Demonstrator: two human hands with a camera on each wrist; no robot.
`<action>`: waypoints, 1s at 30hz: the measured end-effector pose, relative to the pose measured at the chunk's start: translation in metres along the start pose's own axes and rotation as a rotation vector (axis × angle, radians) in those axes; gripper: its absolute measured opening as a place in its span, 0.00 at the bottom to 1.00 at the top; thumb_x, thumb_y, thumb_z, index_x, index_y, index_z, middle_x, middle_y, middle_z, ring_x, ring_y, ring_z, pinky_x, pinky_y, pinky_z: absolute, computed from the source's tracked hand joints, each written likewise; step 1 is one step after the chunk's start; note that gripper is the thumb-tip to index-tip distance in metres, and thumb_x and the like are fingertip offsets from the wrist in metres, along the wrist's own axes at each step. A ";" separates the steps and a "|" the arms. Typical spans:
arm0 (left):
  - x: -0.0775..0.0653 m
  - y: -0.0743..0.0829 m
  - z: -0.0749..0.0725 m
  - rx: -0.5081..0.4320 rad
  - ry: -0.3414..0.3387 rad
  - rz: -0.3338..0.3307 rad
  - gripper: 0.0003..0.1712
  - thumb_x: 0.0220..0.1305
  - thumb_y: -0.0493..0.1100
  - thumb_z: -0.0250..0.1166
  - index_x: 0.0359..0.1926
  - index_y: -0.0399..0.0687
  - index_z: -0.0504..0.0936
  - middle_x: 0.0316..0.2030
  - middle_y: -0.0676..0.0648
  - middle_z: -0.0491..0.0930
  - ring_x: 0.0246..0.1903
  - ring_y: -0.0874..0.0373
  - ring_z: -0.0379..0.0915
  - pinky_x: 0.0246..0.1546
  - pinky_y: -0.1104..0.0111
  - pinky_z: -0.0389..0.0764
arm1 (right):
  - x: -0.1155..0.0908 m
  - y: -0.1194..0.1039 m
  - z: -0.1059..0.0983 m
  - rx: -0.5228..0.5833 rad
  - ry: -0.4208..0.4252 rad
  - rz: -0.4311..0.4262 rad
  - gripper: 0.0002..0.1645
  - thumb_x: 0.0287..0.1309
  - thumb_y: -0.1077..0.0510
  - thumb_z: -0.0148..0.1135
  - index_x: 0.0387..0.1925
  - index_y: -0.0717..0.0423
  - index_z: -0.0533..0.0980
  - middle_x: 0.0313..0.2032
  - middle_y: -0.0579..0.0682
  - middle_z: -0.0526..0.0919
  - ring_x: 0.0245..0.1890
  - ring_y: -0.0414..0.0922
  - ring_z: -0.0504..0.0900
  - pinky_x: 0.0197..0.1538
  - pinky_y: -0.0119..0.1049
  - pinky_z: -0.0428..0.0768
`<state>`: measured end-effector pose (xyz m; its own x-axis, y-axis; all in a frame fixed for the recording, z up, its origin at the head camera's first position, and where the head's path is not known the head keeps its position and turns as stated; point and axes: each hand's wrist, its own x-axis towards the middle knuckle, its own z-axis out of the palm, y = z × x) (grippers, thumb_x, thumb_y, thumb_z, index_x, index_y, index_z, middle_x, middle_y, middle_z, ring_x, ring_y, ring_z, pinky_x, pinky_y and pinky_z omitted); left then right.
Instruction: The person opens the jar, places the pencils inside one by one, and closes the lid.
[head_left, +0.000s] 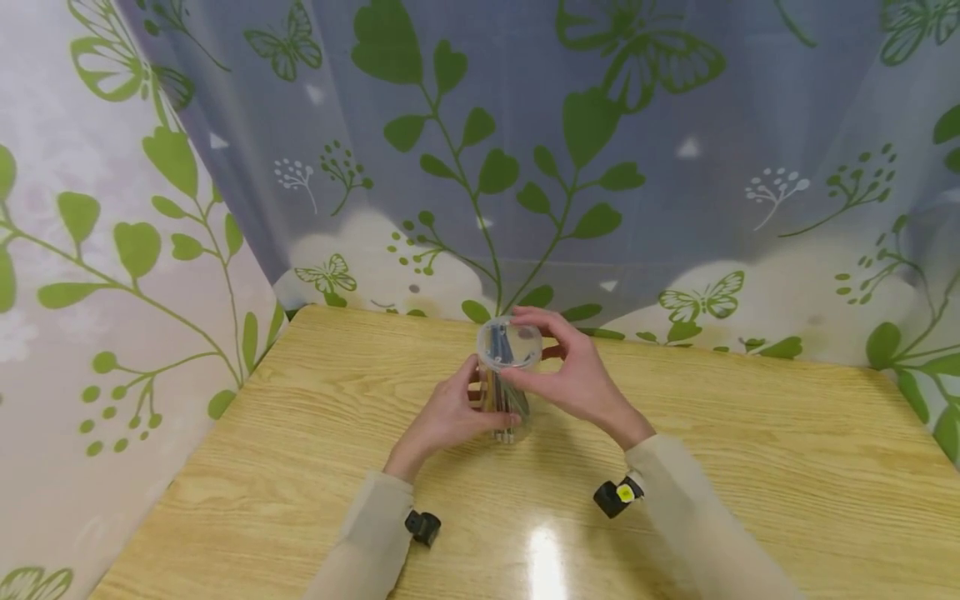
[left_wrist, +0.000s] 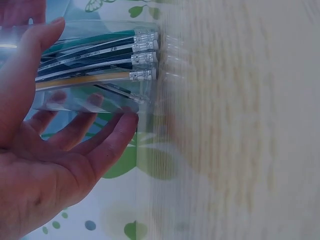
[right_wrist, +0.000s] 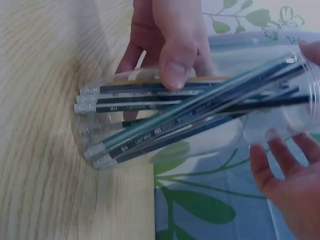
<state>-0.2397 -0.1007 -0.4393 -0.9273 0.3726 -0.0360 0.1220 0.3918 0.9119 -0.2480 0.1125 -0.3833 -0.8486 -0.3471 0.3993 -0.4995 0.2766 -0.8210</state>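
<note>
A clear plastic jar (right_wrist: 210, 137) stands upright on the table, with several pencils (right_wrist: 160, 125) inside. Dark, green and yellow pencil barrels show, their eraser ends down at the jar's base. My left hand (head_left: 450, 412) holds the jar's body from the left, thumb across the front and fingers (left_wrist: 112, 142) behind. At the top, my right hand (head_left: 577, 375) grips the round clear lid (head_left: 517, 337) by its edge, thumb on the near side and fingers on the far side. In the right wrist view, the lid is partly cut off by the frame edge.
The wood-grain table (head_left: 300, 433) extends around the jar. Behind it hangs a blue curtain (head_left: 675, 208) with green leaves and butterflies, close to the table's back edge. A pale patterned cloth (head_left: 60, 333) borders the left side. Small black cameras sit at both wrists.
</note>
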 end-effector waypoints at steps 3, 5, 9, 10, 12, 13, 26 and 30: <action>0.001 0.000 0.000 0.004 0.002 0.000 0.55 0.54 0.55 0.80 0.76 0.74 0.57 0.68 0.44 0.72 0.65 0.40 0.75 0.61 0.48 0.81 | 0.002 0.004 -0.004 0.043 -0.036 -0.023 0.32 0.55 0.63 0.75 0.62 0.52 0.76 0.70 0.52 0.74 0.62 0.54 0.78 0.53 0.40 0.83; 0.001 0.000 0.000 0.006 0.004 0.001 0.55 0.53 0.55 0.80 0.76 0.74 0.57 0.68 0.44 0.72 0.65 0.40 0.75 0.61 0.48 0.82 | 0.003 0.005 -0.005 0.058 -0.042 -0.031 0.31 0.55 0.64 0.75 0.61 0.53 0.78 0.69 0.53 0.75 0.62 0.59 0.78 0.52 0.41 0.84; 0.003 0.000 0.000 0.016 0.016 0.005 0.56 0.53 0.55 0.80 0.77 0.74 0.57 0.68 0.43 0.73 0.64 0.41 0.76 0.60 0.49 0.82 | 0.002 0.003 -0.003 0.044 -0.001 -0.014 0.29 0.53 0.63 0.77 0.58 0.54 0.80 0.66 0.51 0.79 0.60 0.60 0.78 0.50 0.47 0.85; 0.003 0.000 0.000 0.021 0.020 0.006 0.56 0.53 0.55 0.80 0.77 0.74 0.57 0.68 0.43 0.73 0.64 0.41 0.76 0.60 0.50 0.83 | 0.002 0.002 -0.002 0.033 0.018 -0.007 0.29 0.53 0.63 0.78 0.57 0.54 0.81 0.66 0.51 0.79 0.60 0.59 0.79 0.50 0.48 0.85; 0.004 0.000 0.001 0.029 0.029 0.006 0.56 0.53 0.55 0.80 0.77 0.74 0.56 0.67 0.43 0.73 0.64 0.41 0.76 0.60 0.51 0.83 | 0.000 -0.001 0.001 -0.003 0.059 0.007 0.29 0.51 0.61 0.79 0.57 0.54 0.81 0.65 0.50 0.80 0.60 0.55 0.79 0.50 0.50 0.85; 0.004 0.000 0.001 0.031 0.032 0.006 0.57 0.53 0.55 0.80 0.77 0.74 0.56 0.67 0.43 0.73 0.64 0.41 0.76 0.60 0.51 0.83 | -0.001 -0.003 0.003 -0.027 0.080 0.013 0.29 0.51 0.60 0.80 0.56 0.54 0.82 0.65 0.50 0.80 0.60 0.54 0.80 0.50 0.49 0.85; 0.006 -0.002 0.006 0.026 0.044 0.002 0.57 0.51 0.55 0.81 0.76 0.72 0.57 0.69 0.43 0.70 0.66 0.39 0.74 0.62 0.49 0.81 | -0.009 -0.004 0.008 -0.104 0.161 -0.046 0.31 0.53 0.59 0.79 0.59 0.54 0.80 0.67 0.53 0.78 0.64 0.51 0.79 0.51 0.46 0.86; 0.005 -0.004 0.008 0.020 0.051 0.004 0.57 0.52 0.55 0.81 0.77 0.72 0.57 0.69 0.42 0.70 0.66 0.38 0.73 0.63 0.49 0.80 | -0.019 -0.002 0.001 -0.066 0.134 -0.031 0.35 0.57 0.60 0.76 0.66 0.52 0.76 0.72 0.50 0.72 0.71 0.49 0.73 0.58 0.51 0.85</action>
<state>-0.2422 -0.0936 -0.4469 -0.9435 0.3312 -0.0113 0.1321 0.4072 0.9038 -0.2306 0.1173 -0.3896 -0.8460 -0.2348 0.4787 -0.5325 0.3270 -0.7807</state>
